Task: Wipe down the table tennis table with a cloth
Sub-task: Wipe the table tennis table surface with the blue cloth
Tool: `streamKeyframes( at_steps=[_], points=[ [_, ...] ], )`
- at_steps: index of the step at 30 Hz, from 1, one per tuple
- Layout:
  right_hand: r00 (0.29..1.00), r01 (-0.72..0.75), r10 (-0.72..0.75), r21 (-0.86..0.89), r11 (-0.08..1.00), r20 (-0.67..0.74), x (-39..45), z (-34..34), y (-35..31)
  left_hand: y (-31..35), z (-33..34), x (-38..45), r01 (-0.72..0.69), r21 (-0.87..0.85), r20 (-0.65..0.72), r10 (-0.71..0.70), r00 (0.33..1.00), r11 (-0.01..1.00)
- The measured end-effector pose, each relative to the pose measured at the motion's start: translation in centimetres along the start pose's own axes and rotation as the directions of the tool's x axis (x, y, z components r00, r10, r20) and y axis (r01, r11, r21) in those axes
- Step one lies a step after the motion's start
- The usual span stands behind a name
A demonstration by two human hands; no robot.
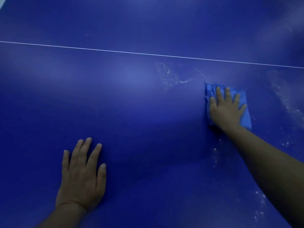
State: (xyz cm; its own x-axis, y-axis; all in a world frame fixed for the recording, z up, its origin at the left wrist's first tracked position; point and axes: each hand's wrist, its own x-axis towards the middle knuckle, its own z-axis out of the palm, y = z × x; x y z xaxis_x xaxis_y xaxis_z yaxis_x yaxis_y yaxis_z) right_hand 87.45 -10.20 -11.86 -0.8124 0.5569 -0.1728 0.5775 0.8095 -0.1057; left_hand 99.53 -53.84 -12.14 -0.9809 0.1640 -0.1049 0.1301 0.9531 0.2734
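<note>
While the right hand (226, 109) presses flat on the cloth (246, 116), left hand (80, 175) released on the worktop (131, 96), sweep left through the white specks (171, 76)

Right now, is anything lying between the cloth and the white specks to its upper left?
Nothing visible. Only bare blue table lies between the cloth under the right hand and the specks.

A games or sports room, dimly lit, to judge by the blue table tennis table (131, 112) filling the view and the thin white line (148, 53) painted beyond the right hand (226, 111)
</note>
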Motion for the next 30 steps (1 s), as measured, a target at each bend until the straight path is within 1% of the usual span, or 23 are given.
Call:
streamKeyframes(
  at_steps=[1,2,3,4,5,6,7,8,9,10,11,12,13,14,16,18,20,22,25,26,27,29,30],
  points=[
    [0.999,-0.048,0.048,0.027,0.999,-0.017,-0.1,0.2,-0.4,0.0,-0.1,0.0,0.002,0.003,0.01,-0.002,1.0,1.0],
    [0.999,-0.037,0.037,0.02,0.999,-0.034,-1.2,0.9,-1.6,0.0,-0.1,0.0,0.003,0.006,0.016,-0.003,1.0,1.0],
    [0.998,0.032,-0.032,-0.002,0.999,-0.046,-3.0,1.7,-3.3,0.0,-0.2,0.0,0.002,0.007,0.016,-0.002,1.0,1.0],
    [0.985,0.16,-0.161,-0.014,0.987,-0.062,-5.1,2.7,-5.0,0.1,-0.2,0.0,-0.002,0.005,0.014,0.002,1.0,1.0],
    [0.94,0.336,-0.338,-0.037,0.941,-0.041,-7.3,3.4,-6.4,0.2,-0.3,0.1,-0.005,0.003,0.011,0.005,1.0,1.0],
    [0.855,0.517,-0.518,-0.077,0.853,0.0,-8.9,3.9,-7.1,0.2,-0.3,0.1,-0.007,0.0,0.01,0.007,1.0,1.0],
    [0.763,0.644,-0.646,-0.114,0.756,0.026,-9.3,4.2,-7.1,0.2,-0.3,0.2,-0.007,-0.001,0.013,0.007,1.0,1.0],
    [0.734,0.677,-0.679,-0.119,0.726,0.036,-8.4,3.8,-6.5,0.0,-0.3,0.2,-0.008,0.002,0.017,0.008,1.0,1.0],
    [0.796,0.602,-0.605,-0.118,0.789,0.019,-6.9,3.2,-5.4,-0.1,-0.3,0.2,-0.01,0.008,0.019,0.01,1.0,1.0],
    [0.892,0.449,-0.451,-0.115,0.886,0.007,-5.2,2.5,-3.9,-0.1,-0.3,0.2,-0.013,0.013,0.019,0.012,1.0,1.0],
    [0.963,0.266,-0.268,-0.09,0.96,-0.013,-3.6,1.7,-2.5,0.0,-0.3,0.3,-0.014,0.018,0.019,0.014,1.0,1.0],
    [0.994,0.108,-0.109,-0.05,0.993,-0.01,-2.5,1.2,-1.3,0.1,-0.3,0.3,-0.015,0.022,0.025,0.015,1.0,1.0],
    [1.0,0.013,-0.013,-0.015,1.0,-0.002,-2.2,0.9,-0.8,0.2,-0.3,0.3,-0.016,0.025,0.032,0.015,0.999,1.0],
    [1.0,-0.014,0.014,-0.007,1.0,-0.004,-2.6,1.0,-1.1,0.2,-0.3,0.4,-0.016,0.025,0.036,0.016,0.999,1.0],
    [0.999,0.046,-0.047,-0.026,0.999,-0.026,-5.2,2.3,-3.8,0.0,-0.3,0.3,-0.016,0.024,0.028,0.016,0.999,1.0],
    [0.98,0.19,-0.192,-0.057,0.98,-0.043,-8.7,3.8,-8.2,0.0,-0.2,0.3,-0.015,0.023,0.028,0.014,1.0,1.0],
    [0.926,0.364,-0.369,-0.069,0.929,-0.076,-12.1,5.1,-13.3,-0.1,-0.1,0.4,-0.016,0.015,0.016,0.016,1.0,1.0],
    [0.862,0.497,-0.499,-0.044,0.867,-0.089,-13.9,6.6,-18.6,-0.1,0.0,0.6,-0.028,0.012,-0.013,0.029,1.0,1.0],
    [0.779,0.626,-0.625,-0.01,0.78,-0.036,-11.5,6.6,-23.4,-0.4,0.2,0.5,-0.044,0.035,-0.028,0.045,0.999,0.998],
    [0.777,0.628,-0.629,-0.043,0.777,-0.035,-9.2,6.2,-23.2,-0.4,0.3,0.5,-0.042,0.037,-0.024,0.043,0.999,0.998],
    [0.804,0.59,-0.594,-0.089,0.803,-0.029,-6.6,5.6,-21.9,-0.4,0.3,0.4,-0.039,0.032,-0.025,0.04,0.999,0.999],
    [0.92,0.375,-0.385,-0.128,0.918,-0.068,-1.1,3.9,-16.7,-0.5,0.2,0.3,-0.035,0.003,-0.029,0.035,0.999,0.999],
    [0.97,0.214,-0.221,-0.085,0.973,-0.096,1.5,2.7,-13.3,-0.4,0.2,0.4,-0.039,-0.01,-0.033,0.038,0.999,0.999]
  ],
)
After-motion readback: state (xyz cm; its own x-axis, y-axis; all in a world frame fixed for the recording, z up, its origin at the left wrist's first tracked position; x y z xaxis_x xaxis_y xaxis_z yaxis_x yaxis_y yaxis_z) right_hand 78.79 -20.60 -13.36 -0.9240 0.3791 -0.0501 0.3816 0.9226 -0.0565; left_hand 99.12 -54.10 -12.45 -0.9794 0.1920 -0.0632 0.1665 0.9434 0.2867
